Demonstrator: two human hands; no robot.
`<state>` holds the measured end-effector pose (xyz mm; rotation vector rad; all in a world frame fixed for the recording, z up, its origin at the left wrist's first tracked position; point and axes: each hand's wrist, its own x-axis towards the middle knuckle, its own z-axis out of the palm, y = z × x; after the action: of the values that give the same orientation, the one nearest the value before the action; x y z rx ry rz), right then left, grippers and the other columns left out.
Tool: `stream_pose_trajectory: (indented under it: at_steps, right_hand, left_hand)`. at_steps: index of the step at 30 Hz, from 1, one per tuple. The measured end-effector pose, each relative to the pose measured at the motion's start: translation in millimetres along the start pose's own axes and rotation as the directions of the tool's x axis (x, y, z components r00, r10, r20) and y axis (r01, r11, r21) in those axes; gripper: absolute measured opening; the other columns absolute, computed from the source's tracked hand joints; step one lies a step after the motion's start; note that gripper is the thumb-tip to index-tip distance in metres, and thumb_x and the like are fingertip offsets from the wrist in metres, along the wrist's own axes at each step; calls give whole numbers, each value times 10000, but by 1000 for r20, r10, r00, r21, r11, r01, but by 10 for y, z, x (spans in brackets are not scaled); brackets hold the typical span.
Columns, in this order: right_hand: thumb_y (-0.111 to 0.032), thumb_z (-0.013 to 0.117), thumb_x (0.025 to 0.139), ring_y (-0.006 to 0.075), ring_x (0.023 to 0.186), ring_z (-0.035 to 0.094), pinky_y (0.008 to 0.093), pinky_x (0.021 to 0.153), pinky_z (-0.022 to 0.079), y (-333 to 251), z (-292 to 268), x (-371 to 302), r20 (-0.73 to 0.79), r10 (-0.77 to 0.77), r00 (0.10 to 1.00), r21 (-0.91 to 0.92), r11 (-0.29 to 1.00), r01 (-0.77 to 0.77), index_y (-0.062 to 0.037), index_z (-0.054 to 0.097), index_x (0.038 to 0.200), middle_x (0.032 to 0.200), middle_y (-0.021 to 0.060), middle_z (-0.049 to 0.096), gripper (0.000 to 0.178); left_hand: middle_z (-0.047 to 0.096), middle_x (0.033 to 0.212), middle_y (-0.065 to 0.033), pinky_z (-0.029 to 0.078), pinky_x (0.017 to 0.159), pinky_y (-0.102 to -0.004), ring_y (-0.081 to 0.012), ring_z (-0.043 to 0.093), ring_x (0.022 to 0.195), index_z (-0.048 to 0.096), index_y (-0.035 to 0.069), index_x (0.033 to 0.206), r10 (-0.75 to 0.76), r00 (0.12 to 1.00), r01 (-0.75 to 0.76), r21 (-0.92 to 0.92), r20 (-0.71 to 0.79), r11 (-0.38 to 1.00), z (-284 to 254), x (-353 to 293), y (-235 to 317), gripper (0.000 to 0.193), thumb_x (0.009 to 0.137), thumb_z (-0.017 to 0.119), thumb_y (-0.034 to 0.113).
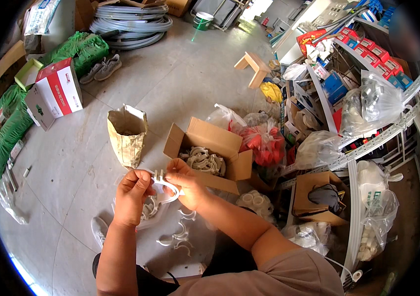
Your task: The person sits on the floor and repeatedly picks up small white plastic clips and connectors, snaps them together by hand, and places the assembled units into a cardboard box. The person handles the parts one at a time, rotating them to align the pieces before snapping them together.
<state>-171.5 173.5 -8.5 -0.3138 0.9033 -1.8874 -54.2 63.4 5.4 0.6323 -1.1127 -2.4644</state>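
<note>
Both hands meet at the near middle of the scene, fingertips bent inward around a white ring clamp [174, 192], which is held up above the floor [72, 163]. The left hand [132, 193] pinches the clamp's left side between thumb and fingers; the right hand [188, 185] pinches it from the right, its thumb and fingertips close to a pair of small cream-coloured pieces [158, 175] at the far end of the ring. Whether those pieces are joined to the clamp I cannot tell. Just beneath the hands, partly hidden by them, sits a clear container with white curved parts [149, 209] in it, and to its right several loose white half-rings [180, 231] lie scattered. Just beyond the right hand stands an open cardboard box [220, 135] with more white clamp parts [202, 160] heaped inside; left of it an open tan sack [127, 143] stands upright. A clear bag with red items [265, 143] is right of the box, near a metal rack [380, 144] loaded with bags and small boxes. Far off are a low wooden stool [255, 65], a coil of grey pipe [128, 27] and, on the left, a pair of grey shoes [108, 68].
</note>
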Motion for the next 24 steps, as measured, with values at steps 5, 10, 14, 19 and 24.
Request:
stream_pose_trajectory:
  at_steps: [5,10,14,19,24]
  right_hand:
    - [-76,599,777,78,587,501,212,464,400,40,-6,11,24,-12,1000,-67,998,14,-106,471,928,745,-1,523,200]
    - [-58,583,788,119,582,500,230,488,396,-3,30,-1,13,3,1000,-54,999,-3,-84,468,914,760,21,528,172]
    - [-59,578,793,117,577,494,230,490,394,-18,18,3,32,-24,999,-105,994,27,-85,465,917,752,23,526,170]
    - [-88,589,785,97,584,517,216,461,402,-25,-23,26,58,6,998,-60,998,-3,-98,470,922,751,20,532,182]
    - [-84,537,796,172,563,501,315,518,429,-24,-27,17,-17,112,994,62,992,-111,-80,488,938,755,59,535,151]
  left_hand:
    - [551,770,-2,417,625,-210,-87,498,659,561,32,860,-21,1000,19,119,12,993,-81,25,-16,94,836,573,122]
    - [562,786,-7,421,636,-205,-88,507,672,562,32,864,71,995,-78,109,72,991,-51,23,9,67,824,575,85]
    - [567,793,-12,423,657,-206,-90,513,698,557,31,871,72,995,-74,37,63,997,-46,40,-14,59,814,570,40]
    - [564,820,-20,421,673,-212,-90,512,721,531,39,857,197,973,-203,39,116,978,-27,76,-29,77,805,564,-6]
    - [532,835,-9,418,681,-215,-85,498,761,493,48,869,317,941,-330,113,118,937,-29,59,-75,117,810,546,-37]
